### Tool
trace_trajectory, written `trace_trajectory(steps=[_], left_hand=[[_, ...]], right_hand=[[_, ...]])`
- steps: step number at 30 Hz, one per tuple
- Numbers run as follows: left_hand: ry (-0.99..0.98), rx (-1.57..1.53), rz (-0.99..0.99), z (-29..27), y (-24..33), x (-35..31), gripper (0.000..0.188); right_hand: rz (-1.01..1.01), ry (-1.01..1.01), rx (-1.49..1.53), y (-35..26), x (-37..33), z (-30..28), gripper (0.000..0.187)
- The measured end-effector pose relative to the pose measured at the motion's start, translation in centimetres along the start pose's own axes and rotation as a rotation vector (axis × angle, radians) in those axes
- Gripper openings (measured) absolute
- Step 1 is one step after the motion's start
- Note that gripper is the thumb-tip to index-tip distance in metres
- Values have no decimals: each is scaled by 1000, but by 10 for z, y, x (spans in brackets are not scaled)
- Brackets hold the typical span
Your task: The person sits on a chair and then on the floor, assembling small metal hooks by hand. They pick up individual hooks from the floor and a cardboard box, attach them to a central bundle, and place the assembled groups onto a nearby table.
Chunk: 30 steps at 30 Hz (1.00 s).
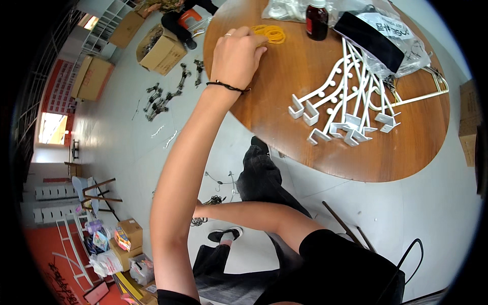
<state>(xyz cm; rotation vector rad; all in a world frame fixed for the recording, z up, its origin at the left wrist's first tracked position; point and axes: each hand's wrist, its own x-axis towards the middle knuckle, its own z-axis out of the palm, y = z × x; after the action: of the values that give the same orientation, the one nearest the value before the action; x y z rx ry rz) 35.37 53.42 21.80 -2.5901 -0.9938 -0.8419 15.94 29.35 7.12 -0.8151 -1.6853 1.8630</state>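
My left hand (236,53) reaches across the table to a loose pile of yellow rubber bands (275,34). Its bent fingers touch the near side of the pile, with thumb and index finger apart. A ring and a dark cord bracelet are on this hand and wrist. Low down, below the tabletop, my right hand (197,210) is mostly hidden behind my left forearm. It grips a bundle of dark, thin metal hooks (215,200), whose ends stick out on both sides of the hand.
On the round wooden table (401,160) lie white metal hook racks (351,96), a black flat box (370,41) and clear plastic bags (414,53). A dark brown bottle (316,21) stands behind. Dark metal pieces (162,99) and a carton (161,53) are on the floor, left. Another person (178,23) sits beyond.
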Motion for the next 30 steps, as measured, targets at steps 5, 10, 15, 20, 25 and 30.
trace_trajectory(steps=[5,10,15,20,25,30], left_hand=[[-40,274,288,47,16,40,12],[48,167,208,43,9,39,10],[-171,-616,-539,15,24,47,19],[-143,-1273,-752,-35,0,21,21],[-178,-1635,-534,-82,-41,-92,24],[-115,-1782,-1007,-150,-55,-306,31]], right_hand=[[-96,178,200,41,30,0,53],[-8,53,38,-3,3,-26,45],[-20,220,41,34,27,-8,38],[88,187,6,42,42,5,34],[157,266,26,35,44,-17,32],[223,303,-62,36,57,-19,30]])
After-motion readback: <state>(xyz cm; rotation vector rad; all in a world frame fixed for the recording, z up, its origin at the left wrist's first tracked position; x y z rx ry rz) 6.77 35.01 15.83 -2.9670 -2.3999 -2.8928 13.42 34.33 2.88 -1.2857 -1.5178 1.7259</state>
